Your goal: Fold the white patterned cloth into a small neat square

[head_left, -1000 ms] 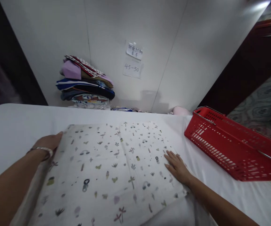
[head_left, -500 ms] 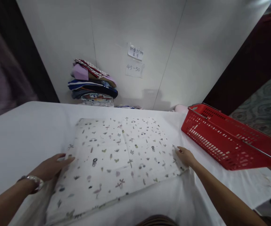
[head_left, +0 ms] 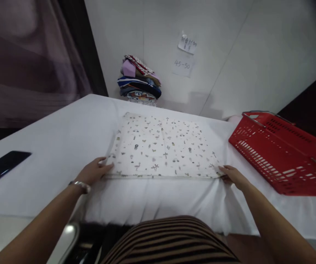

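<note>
A white folded cloth (head_left: 163, 146) printed with small plants and animals lies flat on the white-covered table (head_left: 64, 139). My left hand (head_left: 93, 171), with a bracelet on the wrist, pinches the cloth's near left corner. At the near right corner my right hand (head_left: 233, 176) has its fingers closed on the cloth's edge. Both hands sit at the near edge of the cloth, close to my body in a striped garment.
A red plastic basket (head_left: 281, 154) lies tilted on the table's right side. Against the white wall at the back stands a stack of folded clothes (head_left: 140, 80), with paper notes (head_left: 185, 55) taped above. On the far left lies a dark flat object (head_left: 1, 167).
Both hands have slid from the cloth's sides down to its near corners and closed on them. The view has pulled back and swung left, showing the table's front edge.
</note>
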Demonstrator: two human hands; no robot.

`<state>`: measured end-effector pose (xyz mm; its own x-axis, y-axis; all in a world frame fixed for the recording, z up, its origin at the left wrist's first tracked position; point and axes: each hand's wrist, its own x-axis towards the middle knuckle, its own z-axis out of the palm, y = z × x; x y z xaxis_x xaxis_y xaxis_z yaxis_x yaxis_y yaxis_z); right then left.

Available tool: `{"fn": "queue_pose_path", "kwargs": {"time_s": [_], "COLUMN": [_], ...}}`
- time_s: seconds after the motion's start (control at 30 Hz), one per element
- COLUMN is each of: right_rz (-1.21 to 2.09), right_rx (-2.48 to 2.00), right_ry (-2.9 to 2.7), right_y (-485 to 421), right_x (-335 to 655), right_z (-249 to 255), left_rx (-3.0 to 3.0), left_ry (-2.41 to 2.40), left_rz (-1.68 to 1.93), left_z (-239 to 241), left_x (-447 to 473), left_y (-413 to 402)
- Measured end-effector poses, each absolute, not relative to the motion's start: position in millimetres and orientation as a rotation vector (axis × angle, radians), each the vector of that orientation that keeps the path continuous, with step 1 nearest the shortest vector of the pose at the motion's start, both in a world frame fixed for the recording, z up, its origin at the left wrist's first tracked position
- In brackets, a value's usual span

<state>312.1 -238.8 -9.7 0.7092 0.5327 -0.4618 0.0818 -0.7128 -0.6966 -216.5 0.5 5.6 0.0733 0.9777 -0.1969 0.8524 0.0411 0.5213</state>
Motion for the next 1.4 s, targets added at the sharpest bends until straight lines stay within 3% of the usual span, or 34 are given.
{"fn": "queue_pose_path", "kwargs": {"time_s": [0.17,0.43,0.5,0.6,0.67,0.83,1.03,1.4], "right_rz": [0.782,0.331,0.058,-0.193,-0.103,0.082,0.061,0.139], "right_rx": [-2.111,-2.541,-2.55,-2.214,-1.942,-1.608,-1.6,-1.564], "right_ry": [-0.429,-0.998,-1.194,-1.492,-1.656,-2.018,-2.18,-2.048], "right_y": [-249.9,-256.9,-256.9,-251.6,-242.6,-207.6,-183.0,-188.0], "right_x": [315.9,323.4,317.2,290.2,262.7,199.5,179.0,176.5], "right_z": [-17.0,-26.5,-25.5,-24.0,-23.7,-24.6,-26.5,-33.0], "left_rx": [1.892,2.029,2.113,2.38,2.576,2.813,2.813,2.687], "left_ry": [1.937,2.029,2.072,1.924,1.577,0.927,0.861,0.88], "left_rz": [0.308,0.315,0.459,0.811,0.885,0.667,0.53,0.669], "left_z": [0.5,-9.9,-10.1,-13.1,-16.7,-24.5,-33.1,-38.7], "left_x": [-203.5,-200.3,-197.7,-179.6,-156.7,-93.3,-67.3,-64.8], "left_y": [-16.0,-27.8,-35.0,-52.5,-67.1,-92.5,-85.3,-84.5]}}
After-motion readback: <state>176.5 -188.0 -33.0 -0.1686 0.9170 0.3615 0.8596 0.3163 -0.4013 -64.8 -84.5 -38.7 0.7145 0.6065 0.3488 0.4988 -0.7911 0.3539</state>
